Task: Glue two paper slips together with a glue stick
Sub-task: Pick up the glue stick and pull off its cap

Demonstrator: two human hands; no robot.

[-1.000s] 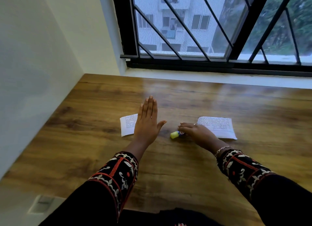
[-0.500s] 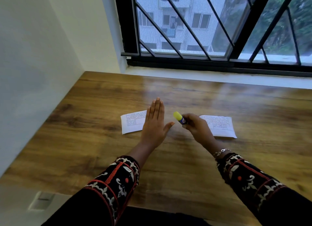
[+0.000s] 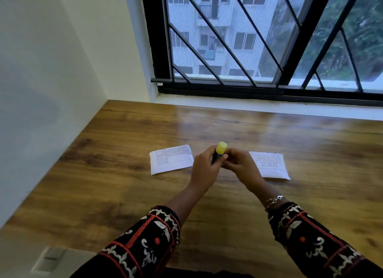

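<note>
Above a wood-grain table (image 3: 116, 196), both hands hold a glue stick (image 3: 219, 153) upright between two paper slips.

Broad and glossy, the table runs from a pale wall on the left to a barred window (image 3: 259, 39) at its far edge, with bare surface all round the work. Flat on it lie the left paper slip (image 3: 171, 160) and the right paper slip (image 3: 269, 166), both white printed rectangles, well apart. Raised between them, the left hand (image 3: 205, 169) and right hand (image 3: 241, 167) meet, fingers closed on the glue stick's dark blue barrel. Its long axis stands near vertical, tilted slightly right, the rounded yellow cap pointing up and away toward the window.
</note>
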